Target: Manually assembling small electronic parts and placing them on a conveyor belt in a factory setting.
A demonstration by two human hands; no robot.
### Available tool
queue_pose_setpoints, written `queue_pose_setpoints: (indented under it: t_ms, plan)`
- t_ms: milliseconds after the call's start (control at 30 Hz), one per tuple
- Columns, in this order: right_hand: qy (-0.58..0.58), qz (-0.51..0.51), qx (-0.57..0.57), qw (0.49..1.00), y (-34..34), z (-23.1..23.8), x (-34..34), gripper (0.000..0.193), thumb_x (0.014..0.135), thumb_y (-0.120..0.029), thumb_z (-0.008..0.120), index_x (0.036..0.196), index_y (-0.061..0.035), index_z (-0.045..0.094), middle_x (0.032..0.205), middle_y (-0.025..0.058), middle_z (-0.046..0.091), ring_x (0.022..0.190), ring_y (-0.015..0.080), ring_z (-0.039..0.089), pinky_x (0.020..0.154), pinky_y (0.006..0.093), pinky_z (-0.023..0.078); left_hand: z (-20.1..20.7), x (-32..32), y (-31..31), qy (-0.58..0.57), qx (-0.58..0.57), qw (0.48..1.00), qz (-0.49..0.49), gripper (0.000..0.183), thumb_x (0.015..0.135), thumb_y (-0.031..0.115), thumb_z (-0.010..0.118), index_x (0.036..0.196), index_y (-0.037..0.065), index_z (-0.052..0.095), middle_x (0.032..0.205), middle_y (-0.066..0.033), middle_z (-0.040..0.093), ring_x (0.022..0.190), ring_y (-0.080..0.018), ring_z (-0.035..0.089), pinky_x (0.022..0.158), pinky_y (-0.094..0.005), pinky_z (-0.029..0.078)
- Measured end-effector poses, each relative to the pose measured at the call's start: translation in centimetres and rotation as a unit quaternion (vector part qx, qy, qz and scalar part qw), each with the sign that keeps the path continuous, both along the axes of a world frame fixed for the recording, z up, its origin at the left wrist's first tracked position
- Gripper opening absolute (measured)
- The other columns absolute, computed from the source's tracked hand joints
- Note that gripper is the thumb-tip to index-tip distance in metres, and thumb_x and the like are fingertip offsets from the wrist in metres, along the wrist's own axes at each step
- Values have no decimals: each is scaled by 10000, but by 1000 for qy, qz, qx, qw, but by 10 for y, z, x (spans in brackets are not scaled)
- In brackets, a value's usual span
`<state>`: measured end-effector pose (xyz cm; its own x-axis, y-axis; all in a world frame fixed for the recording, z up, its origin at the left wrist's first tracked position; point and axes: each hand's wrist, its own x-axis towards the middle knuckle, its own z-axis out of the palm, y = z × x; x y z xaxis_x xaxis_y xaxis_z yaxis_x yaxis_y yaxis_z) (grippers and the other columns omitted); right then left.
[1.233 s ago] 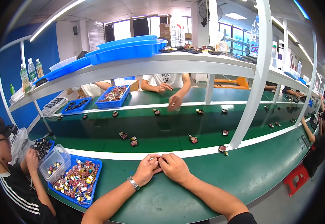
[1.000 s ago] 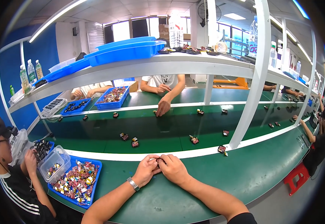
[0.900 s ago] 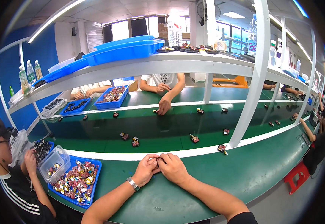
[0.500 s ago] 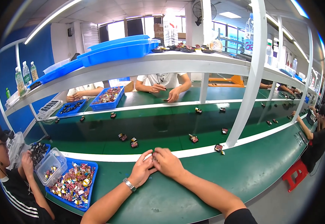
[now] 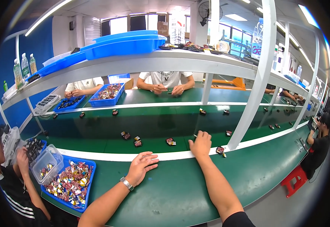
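Note:
My right hand point(image 5: 201, 145) reaches over the white rail point(image 5: 108, 156) onto the dark green belt. Its fingers curl down around something mostly hidden; only a small pale tip shows beside the fingertips. My left hand point(image 5: 142, 166) is by the rail with fingers spread and nothing in it. Between the hands on the belt lies a small black and dark-red module point(image 5: 170, 141) with a pale tab. Similar modules lie farther left, a tilted one point(image 5: 125, 135) and another point(image 5: 137, 142). One more module point(image 5: 220, 150) sits on the rail, right of my right hand.
At my left stands a blue tray point(image 5: 91, 185) heaped with small parts, a clear plastic tub point(image 5: 46, 162) on its edge. A slanted white post point(image 5: 248, 102) rises at right, and a shelf point(image 5: 134, 62) crosses overhead. Co-workers sit at left, opposite and far right.
My hands were together over the near bench, around a small dark thing. They have parted: the right went forward to the belt, the left opened. A module now lies between them on the belt.

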<state>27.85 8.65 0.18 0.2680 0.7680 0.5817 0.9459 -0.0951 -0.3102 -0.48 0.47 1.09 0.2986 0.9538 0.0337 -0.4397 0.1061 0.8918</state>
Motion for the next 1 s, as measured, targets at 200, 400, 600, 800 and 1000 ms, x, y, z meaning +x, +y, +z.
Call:
queue_pose_setpoints:
  t_ms: [200, 400, 600, 800, 1000]
  plan:
    - [81, -15, -23, 996, 8, -16, 24, 451, 765, -147, 778, 1113, -1, 532, 1073, 179, 588, 1022, 371, 546, 892, 435, 465, -5, 2, 3, 42, 14, 999, -3, 239, 973, 62, 519, 1203, 0, 527, 1186, -183, 629, 1051, -236, 642, 902, -366, 534]
    - [150, 413, 77, 895, -52, 13, -46, 655, 734, -37, 773, 1323, -42, 486, 1146, 126, 618, 1113, 336, 523, 972, 411, 434, -7, -14, 10, 101, -11, 995, 5, 289, 1030, 204, 464, 1216, -5, 535, 1106, -136, 652, 916, -175, 635, 793, -308, 523]
    - [133, 576, -66, 804, -84, 35, -77, 633, 793, -54, 741, 1365, -62, 468, 1245, 124, 579, 1207, 325, 485, 1036, 407, 406, -12, -27, 18, 68, -39, 977, -200, 404, 1045, 293, 453, 1295, -17, 523, 1105, -95, 639, 919, -145, 619, 779, -290, 517]
    - [90, 579, -18, 810, -82, 34, -74, 537, 786, -82, 747, 1287, -75, 554, 1274, 134, 548, 1222, 328, 491, 1026, 422, 425, -6, -19, 12, 69, -35, 979, -187, 429, 1026, 192, 496, 1404, -3, 438, 1161, -97, 620, 1017, -164, 627, 875, -307, 544]
    - [0, 542, 32, 840, -83, 31, -79, 280, 757, -75, 746, 1021, -68, 652, 1252, 131, 552, 1199, 328, 511, 989, 428, 448, 0, -9, 2, 61, -26, 990, -123, 392, 998, 93, 498, 1384, 43, 445, 1176, -100, 623, 1088, -198, 630, 993, -354, 529]
